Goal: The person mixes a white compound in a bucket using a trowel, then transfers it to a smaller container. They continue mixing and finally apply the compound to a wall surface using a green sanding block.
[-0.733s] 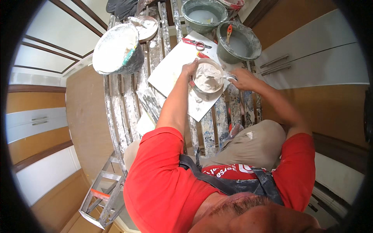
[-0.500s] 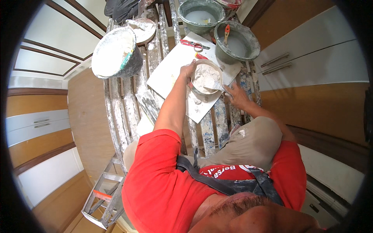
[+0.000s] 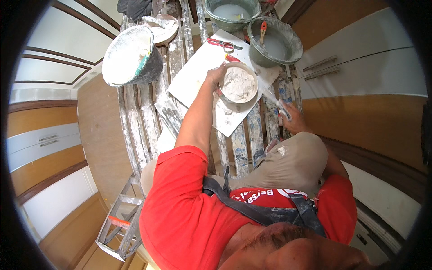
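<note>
My left hand (image 3: 217,75) is closed on the rim of a round bowl (image 3: 238,101), tilting it slightly. Thick white plaster-like paste (image 3: 238,83) fills much of the bowl. To the bowl's right, my right hand (image 3: 293,119) grips a putty knife (image 3: 272,98); its whitish blade points up and left, apart from the bowl. Under the bowl lies a white board (image 3: 191,81), spotted with a few blobs of paste. A red-handled tool (image 3: 231,58) and red-handled scissors (image 3: 225,44) rest on the board beyond my left hand.
The board rests on a paint-splattered slatted bench (image 3: 148,121). A green bucket of cloudy water (image 3: 275,42) with a brush (image 3: 263,32) stands at far right, another bucket (image 3: 232,13) behind it. A paste-filled bucket (image 3: 130,56) is at far left. A stepladder (image 3: 121,216) stands lower left.
The putty knife has come out of the bowl, and my right hand has moved right and slightly nearer to me. My left hand still holds the bowl, now slightly farther away.
</note>
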`<state>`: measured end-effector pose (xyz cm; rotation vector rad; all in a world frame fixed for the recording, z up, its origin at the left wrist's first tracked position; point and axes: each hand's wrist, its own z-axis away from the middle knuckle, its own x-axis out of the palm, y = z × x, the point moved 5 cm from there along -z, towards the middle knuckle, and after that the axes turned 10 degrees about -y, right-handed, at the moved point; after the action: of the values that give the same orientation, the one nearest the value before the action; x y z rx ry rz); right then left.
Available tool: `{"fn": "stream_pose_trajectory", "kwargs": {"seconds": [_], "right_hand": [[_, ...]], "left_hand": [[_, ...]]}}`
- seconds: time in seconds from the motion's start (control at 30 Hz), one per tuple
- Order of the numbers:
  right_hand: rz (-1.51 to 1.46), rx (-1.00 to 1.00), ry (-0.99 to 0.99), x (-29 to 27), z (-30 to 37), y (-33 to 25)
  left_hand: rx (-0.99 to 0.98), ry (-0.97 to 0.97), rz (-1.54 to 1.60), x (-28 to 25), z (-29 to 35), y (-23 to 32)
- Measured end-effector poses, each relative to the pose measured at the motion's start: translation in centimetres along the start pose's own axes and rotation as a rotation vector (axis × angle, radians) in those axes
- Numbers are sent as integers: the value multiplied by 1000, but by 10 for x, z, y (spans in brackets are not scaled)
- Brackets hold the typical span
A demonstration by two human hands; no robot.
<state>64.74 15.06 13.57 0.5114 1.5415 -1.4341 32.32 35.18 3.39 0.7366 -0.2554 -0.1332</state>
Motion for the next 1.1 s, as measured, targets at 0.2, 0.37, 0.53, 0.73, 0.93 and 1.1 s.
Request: {"fn": "stream_pose_trajectory", "kwargs": {"seconds": [0.2, 0.37, 0.53, 0.73, 0.93, 1.1], "right_hand": [[-688, 363, -211, 46, -57, -18], [-732, 538, -266, 95, -26, 29], [-530, 435, -78, 80, 23, 77], [-888, 507, -68, 79, -41, 31], [-709, 415, -58, 120, -18, 72], [-575, 466, 79, 63, 8, 64]], "left_hand": [[40, -2, 5, 2, 0, 1], [68, 47, 13, 8, -2, 4], [103, 41, 36, 5, -8, 0], [-30, 38, 20, 7, 2, 3], [-19, -8, 21, 26, 7, 13], [23, 46, 31, 1, -10, -5]]}}
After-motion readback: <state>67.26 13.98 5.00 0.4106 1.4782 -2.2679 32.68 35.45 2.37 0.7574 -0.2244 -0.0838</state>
